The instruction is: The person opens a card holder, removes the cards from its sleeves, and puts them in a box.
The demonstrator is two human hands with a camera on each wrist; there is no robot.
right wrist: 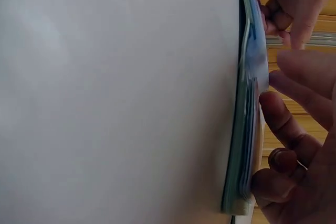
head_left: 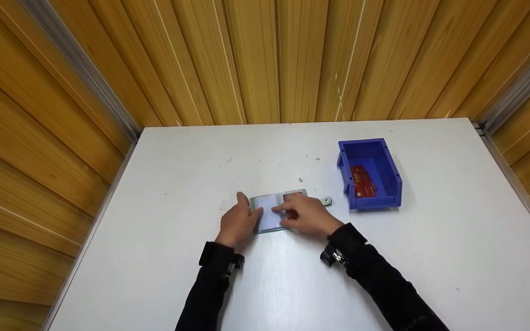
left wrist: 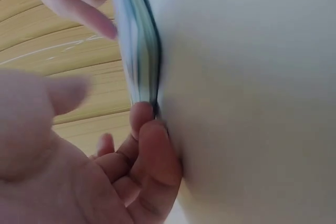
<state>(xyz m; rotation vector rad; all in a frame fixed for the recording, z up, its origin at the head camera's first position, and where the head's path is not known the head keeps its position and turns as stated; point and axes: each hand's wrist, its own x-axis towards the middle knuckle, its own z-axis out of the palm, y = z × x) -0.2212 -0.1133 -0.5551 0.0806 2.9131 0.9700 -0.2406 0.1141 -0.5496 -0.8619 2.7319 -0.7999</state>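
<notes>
A card holder (head_left: 268,222) with pale clear sleeves lies spread open on the white table, its snap strap (head_left: 326,201) sticking out to the right. Part of a red card (head_left: 291,195) shows in its right half. My left hand (head_left: 238,222) holds the left edge with curled fingertips; in the left wrist view the thumb stands off the page. My right hand (head_left: 308,215) lies over the right half, index finger reaching onto the left page. In the right wrist view its fingertips touch the layered sleeves (right wrist: 251,135). The hand covers much of the right side.
A blue plastic bin (head_left: 396,191) stands to the right of the card holder, with red cards (head_left: 363,182) inside. The white table (head_left: 177,184) has small dark marks. Wood-patterned walls (head_left: 256,59) rise behind it and at both sides.
</notes>
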